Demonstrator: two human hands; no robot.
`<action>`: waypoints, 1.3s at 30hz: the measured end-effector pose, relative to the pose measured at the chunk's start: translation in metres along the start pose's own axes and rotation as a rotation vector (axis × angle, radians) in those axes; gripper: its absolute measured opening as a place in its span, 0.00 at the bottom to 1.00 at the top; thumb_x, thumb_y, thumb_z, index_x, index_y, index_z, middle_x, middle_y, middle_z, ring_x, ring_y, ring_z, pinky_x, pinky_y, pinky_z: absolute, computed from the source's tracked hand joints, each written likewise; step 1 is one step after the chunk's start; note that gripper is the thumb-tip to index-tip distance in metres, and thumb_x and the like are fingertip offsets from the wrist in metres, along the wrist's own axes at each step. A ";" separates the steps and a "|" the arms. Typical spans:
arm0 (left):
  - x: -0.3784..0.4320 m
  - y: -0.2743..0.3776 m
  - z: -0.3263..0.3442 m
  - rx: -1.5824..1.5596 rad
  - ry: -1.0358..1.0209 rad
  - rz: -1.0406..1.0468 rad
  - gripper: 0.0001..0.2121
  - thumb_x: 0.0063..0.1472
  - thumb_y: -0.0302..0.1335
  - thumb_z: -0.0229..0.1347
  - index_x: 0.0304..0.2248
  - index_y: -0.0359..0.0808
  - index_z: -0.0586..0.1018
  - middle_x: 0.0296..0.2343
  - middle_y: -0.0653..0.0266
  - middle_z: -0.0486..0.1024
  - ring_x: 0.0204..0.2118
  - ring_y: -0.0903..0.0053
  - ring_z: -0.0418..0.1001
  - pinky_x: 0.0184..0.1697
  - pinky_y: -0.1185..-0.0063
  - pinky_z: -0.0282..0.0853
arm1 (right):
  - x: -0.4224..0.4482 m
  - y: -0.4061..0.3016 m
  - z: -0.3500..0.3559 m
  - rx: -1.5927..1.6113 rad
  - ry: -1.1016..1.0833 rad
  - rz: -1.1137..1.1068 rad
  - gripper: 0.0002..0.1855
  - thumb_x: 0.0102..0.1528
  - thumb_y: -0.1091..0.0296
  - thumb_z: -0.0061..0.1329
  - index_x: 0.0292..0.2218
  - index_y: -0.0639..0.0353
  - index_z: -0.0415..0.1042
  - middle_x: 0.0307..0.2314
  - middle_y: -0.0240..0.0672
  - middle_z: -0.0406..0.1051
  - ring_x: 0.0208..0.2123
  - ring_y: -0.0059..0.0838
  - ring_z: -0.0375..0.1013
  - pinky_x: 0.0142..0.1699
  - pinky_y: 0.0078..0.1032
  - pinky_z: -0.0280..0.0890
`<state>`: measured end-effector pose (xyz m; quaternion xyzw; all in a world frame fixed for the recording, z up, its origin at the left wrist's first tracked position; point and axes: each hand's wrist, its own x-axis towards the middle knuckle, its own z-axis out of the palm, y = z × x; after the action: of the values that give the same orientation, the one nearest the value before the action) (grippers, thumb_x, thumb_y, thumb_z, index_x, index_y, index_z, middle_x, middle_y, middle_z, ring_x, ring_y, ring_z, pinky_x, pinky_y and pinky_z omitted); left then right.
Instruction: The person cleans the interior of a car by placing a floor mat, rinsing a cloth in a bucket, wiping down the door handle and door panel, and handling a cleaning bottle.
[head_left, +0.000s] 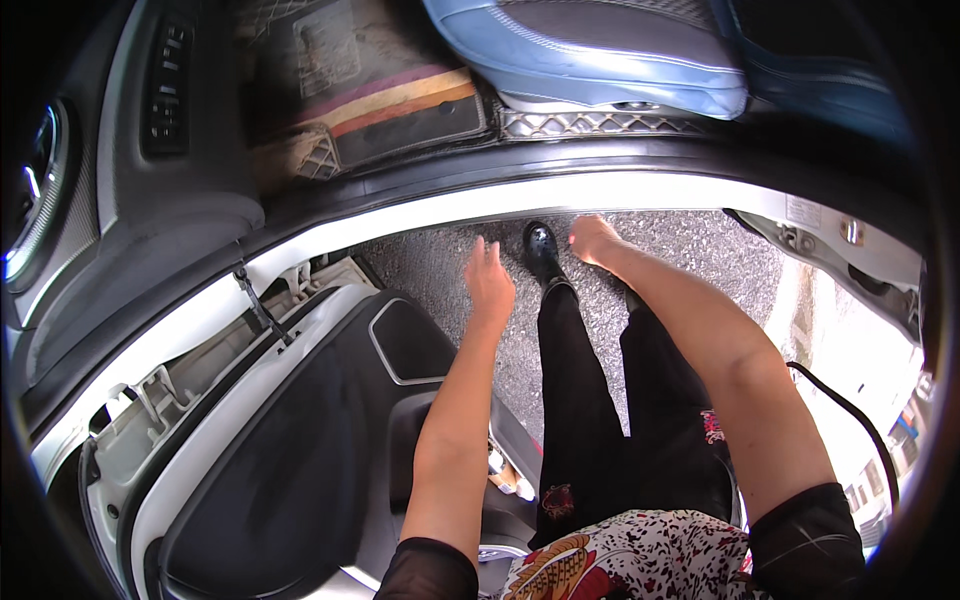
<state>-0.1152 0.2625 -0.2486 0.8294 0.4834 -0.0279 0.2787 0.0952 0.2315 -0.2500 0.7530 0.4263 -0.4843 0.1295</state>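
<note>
My left hand (490, 283) is held over the asphalt (517, 337) beside the open car door (300, 450), fingers extended and a little apart, holding nothing I can see. At the white door sill (525, 196) of the car is my right hand (595, 241), bent at the wrist. Its fingers are partly hidden, so whether it grips something or touches the sill cannot be told. Between the two hands a black shiny boot (540, 244) of mine stands on the ground.
Beyond the sill lie a striped floor mat (405, 105) and a blue and grey car seat (622, 60). Dashboard trim (180, 172) curves along the left. A door check strap (259, 304) links door and body. Items sit in the door pocket (506, 472). A black hose or cable (855, 416) arcs at right.
</note>
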 end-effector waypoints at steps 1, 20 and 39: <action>-0.008 0.005 0.005 0.002 -0.048 -0.025 0.19 0.50 0.21 0.48 0.45 0.32 0.65 0.49 0.47 0.56 0.50 0.57 0.57 0.51 0.64 0.53 | -0.003 0.001 0.001 0.014 0.021 -0.029 0.10 0.45 0.72 0.41 0.27 0.59 0.75 0.27 0.42 0.72 0.33 0.40 0.72 0.41 0.30 0.66; -0.165 0.120 0.039 0.052 -0.221 -0.111 0.19 0.47 0.21 0.50 0.42 0.31 0.67 0.43 0.43 0.63 0.48 0.55 0.60 0.52 0.72 0.56 | -0.201 0.340 0.109 0.426 0.190 0.150 0.13 0.45 0.62 0.44 0.25 0.64 0.73 0.27 0.50 0.70 0.32 0.46 0.71 0.39 0.35 0.65; -0.148 0.240 0.127 0.159 -0.462 0.250 0.18 0.48 0.23 0.52 0.41 0.34 0.69 0.40 0.48 0.67 0.43 0.59 0.65 0.48 0.73 0.60 | -0.388 0.587 0.358 1.004 0.050 0.875 0.14 0.46 0.72 0.40 0.14 0.60 0.72 0.12 0.36 0.70 0.13 0.29 0.70 0.21 0.25 0.66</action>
<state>0.0312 -0.0071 -0.2046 0.8735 0.2972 -0.2196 0.3169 0.2587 -0.5405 -0.2300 0.8365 -0.1931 -0.5090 -0.0623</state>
